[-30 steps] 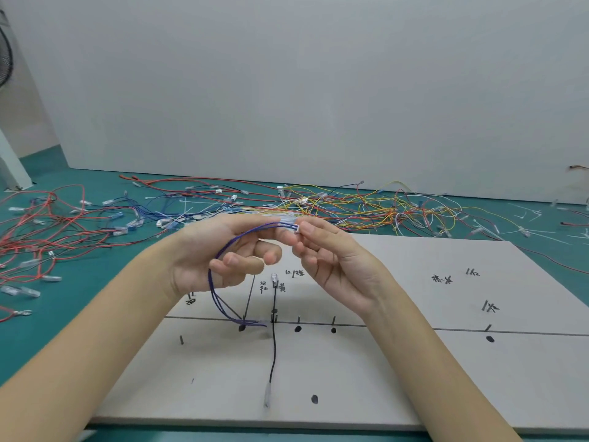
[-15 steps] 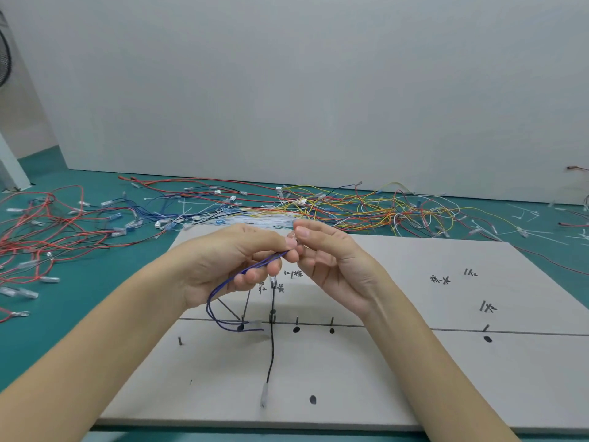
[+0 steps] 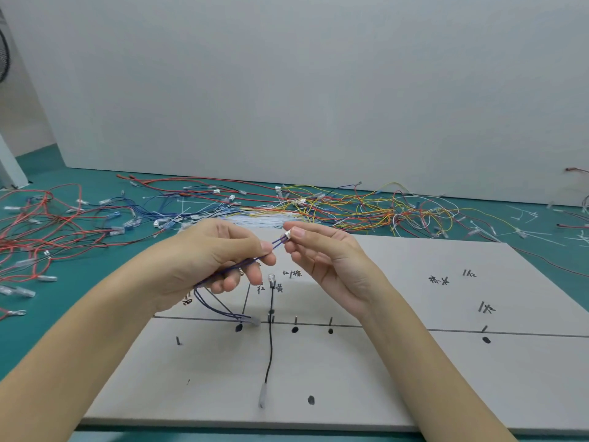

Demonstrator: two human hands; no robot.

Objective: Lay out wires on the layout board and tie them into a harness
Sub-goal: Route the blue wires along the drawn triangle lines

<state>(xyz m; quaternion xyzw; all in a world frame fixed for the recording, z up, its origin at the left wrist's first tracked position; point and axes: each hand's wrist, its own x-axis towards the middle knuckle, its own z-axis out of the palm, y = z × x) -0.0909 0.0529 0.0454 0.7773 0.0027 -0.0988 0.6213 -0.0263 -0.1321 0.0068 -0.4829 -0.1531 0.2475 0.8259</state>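
Note:
A grey layout board [image 3: 398, 362] with black marks, pegs and handwritten labels lies in front of me. A black wire [image 3: 270, 346] with clear end connectors runs down its middle. Above the board I hold a purple wire pair [image 3: 220, 309]. My left hand [image 3: 216, 256] pinches the strands between thumb and fingers. My right hand [image 3: 322, 260] pinches the small white connector [image 3: 287, 234] at the wire's upper end. The wire loops down under my left hand, and its other clear connector [image 3: 255, 321] lies on the board by a peg.
Heaps of loose wires cover the green table behind the board: red wires [image 3: 38, 228] at left, blue wires [image 3: 153, 215] in the middle, yellow and orange wires [image 3: 366, 205] at right. White cable ties [image 3: 526, 224] lie scattered far right. A white wall stands behind.
My hands have drawn apart. The right hand has pulled the white connector up and to the right, so a short stretch of purple wire now shows between the hands. The loop has dropped lower.

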